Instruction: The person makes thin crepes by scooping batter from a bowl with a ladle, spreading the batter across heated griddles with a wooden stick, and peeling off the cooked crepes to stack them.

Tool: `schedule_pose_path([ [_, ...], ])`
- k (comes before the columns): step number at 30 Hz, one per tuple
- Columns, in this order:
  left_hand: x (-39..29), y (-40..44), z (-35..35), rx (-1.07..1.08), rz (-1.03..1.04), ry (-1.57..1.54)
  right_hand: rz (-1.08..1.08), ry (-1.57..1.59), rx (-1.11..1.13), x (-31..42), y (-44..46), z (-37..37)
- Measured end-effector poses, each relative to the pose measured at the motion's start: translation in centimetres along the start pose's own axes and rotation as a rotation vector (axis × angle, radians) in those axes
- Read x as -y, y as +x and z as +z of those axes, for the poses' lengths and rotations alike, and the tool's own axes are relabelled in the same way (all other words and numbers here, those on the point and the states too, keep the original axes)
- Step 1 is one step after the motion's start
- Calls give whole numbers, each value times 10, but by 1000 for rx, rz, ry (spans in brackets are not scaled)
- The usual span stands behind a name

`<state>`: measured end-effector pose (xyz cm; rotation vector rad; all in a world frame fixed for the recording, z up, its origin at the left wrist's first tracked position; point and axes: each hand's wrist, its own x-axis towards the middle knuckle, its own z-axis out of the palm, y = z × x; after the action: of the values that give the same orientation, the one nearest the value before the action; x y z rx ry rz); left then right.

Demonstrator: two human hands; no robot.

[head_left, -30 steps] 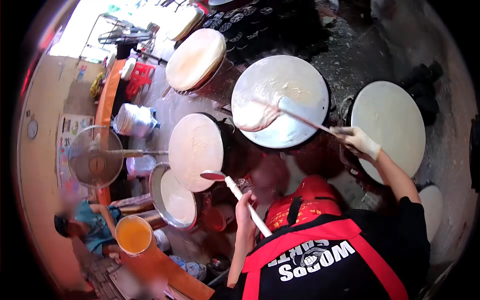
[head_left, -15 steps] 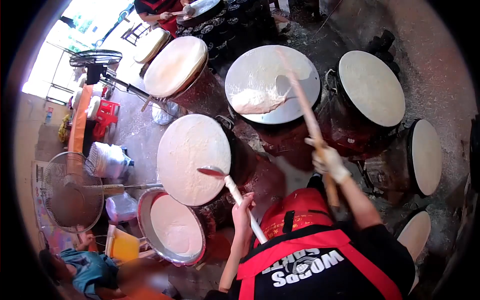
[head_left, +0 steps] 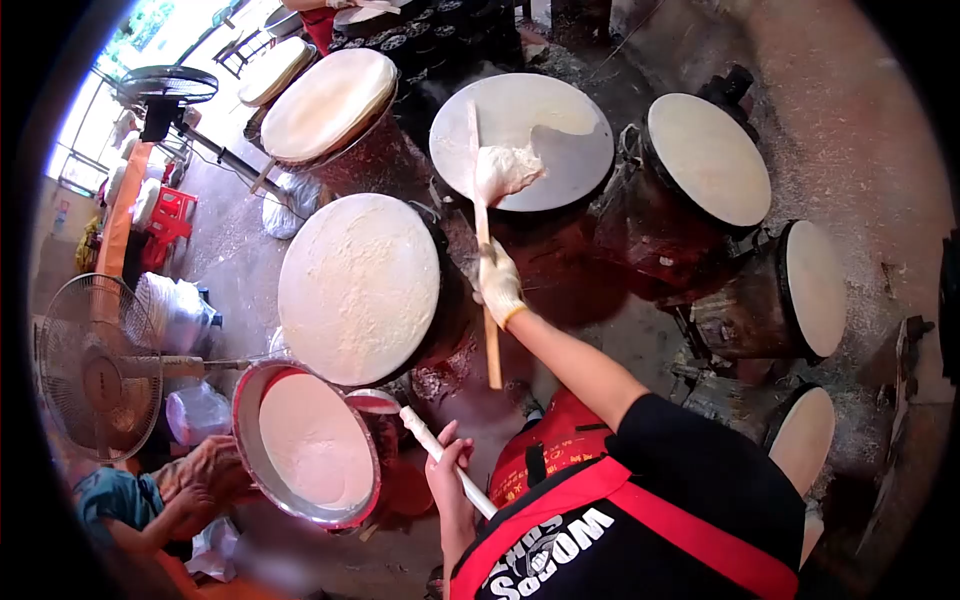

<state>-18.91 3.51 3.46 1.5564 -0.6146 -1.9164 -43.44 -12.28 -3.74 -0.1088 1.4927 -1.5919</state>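
My right hand (head_left: 498, 280), in a pale glove, is closed round a long wooden paddle (head_left: 493, 350). The paddle reaches over a round griddle (head_left: 580, 165) at the top centre, against a lump of wet dough (head_left: 510, 170). A thin pale layer covers part of that griddle. Bare, my left hand (head_left: 450, 470) grips the white handle of a ladle (head_left: 374, 401). The ladle's bowl is beside the rim of a round pan of pale batter (head_left: 318, 445). Left of my right hand is a batter-coated round griddle (head_left: 360, 290).
More coated round griddles (head_left: 710, 160) (head_left: 816, 290) (head_left: 802, 440) stand at the right. Stacked flat rounds (head_left: 330, 105) are at the upper left. A fan (head_left: 100, 365), a red stool (head_left: 168, 220) and a person in teal (head_left: 120, 505) are at the left. Another person is partly visible at the top.
My right hand has swung left with the paddle, and the dough lump has shifted on the griddle. My left hand and the ladle have moved down-left to the batter pan. The view has shifted.
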Motion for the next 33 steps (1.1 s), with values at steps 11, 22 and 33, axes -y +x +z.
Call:
schedule_pose_path([
  [11,-5,3,59,93,51,40,13,227,2,58,5,-100],
  [22,7,19,135,98,55,48,138,-283,327,106,19,-240],
  [33,5,28,238,119,27,33,125,-586,498,173,67,-283],
])
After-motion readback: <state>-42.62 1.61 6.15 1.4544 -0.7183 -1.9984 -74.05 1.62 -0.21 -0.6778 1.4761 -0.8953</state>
